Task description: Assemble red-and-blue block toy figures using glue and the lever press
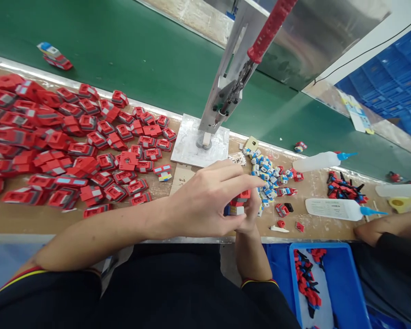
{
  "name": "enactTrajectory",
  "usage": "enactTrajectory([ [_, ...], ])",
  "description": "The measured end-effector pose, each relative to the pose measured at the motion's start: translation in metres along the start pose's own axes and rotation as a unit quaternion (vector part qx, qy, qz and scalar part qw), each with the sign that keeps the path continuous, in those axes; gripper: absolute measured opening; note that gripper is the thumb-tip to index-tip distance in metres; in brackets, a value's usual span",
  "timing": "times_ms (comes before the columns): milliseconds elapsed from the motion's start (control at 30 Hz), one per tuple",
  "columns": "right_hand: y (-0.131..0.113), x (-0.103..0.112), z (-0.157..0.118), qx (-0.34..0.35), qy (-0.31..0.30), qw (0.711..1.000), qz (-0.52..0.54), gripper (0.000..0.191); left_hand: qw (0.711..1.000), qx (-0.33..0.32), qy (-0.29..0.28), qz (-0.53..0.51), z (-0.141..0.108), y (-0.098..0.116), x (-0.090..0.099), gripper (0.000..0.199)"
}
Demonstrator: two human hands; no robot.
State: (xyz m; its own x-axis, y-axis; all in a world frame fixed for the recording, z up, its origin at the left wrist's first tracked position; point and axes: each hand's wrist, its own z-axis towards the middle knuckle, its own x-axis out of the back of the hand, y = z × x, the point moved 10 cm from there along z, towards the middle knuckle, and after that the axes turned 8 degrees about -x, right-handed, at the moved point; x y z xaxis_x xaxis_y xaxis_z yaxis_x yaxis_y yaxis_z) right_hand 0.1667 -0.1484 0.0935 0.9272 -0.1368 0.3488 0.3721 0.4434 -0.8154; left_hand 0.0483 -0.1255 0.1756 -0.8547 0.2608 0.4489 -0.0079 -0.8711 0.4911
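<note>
In front of my chest my left hand (205,196) curls over a small red toy piece (241,197) with a white and blue part at its lower end. Behind it my right hand (252,214) closes on the same piece, its fingers largely covered by the left. Just beyond my hands stands a lever press (210,105) with a red handle (270,32) and a pale metal base plate (185,148). A heap of small white-and-blue parts (269,176) lies right of my hands. Close to my left forearm is a red-and-white piece (162,172).
Many red toy shells (68,132) cover the bench's left side. Glue bottles (332,208) and red-black figures (344,188) lie to the right. A green conveyor belt (99,50) runs behind. A blue bin (345,274) sits below, near a co-worker's arm (387,224).
</note>
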Motion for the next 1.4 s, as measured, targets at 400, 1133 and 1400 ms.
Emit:
enactTrajectory([
  [400,0.004,0.006,-0.012,-0.02,0.029,0.999,0.023,0.037,0.999,0.006,0.022,-0.026,0.0,0.005,-0.002,0.035],
  [1133,-0.038,0.001,0.014,0.117,0.001,0.993,-0.028,0.057,0.985,-0.073,0.095,-0.126,-0.056,-0.024,0.025,0.055],
  [1400,-0.037,-0.001,0.009,0.107,0.012,0.994,-0.02,0.054,0.985,-0.073,0.12,-0.102,-0.062,-0.025,0.028,0.054],
])
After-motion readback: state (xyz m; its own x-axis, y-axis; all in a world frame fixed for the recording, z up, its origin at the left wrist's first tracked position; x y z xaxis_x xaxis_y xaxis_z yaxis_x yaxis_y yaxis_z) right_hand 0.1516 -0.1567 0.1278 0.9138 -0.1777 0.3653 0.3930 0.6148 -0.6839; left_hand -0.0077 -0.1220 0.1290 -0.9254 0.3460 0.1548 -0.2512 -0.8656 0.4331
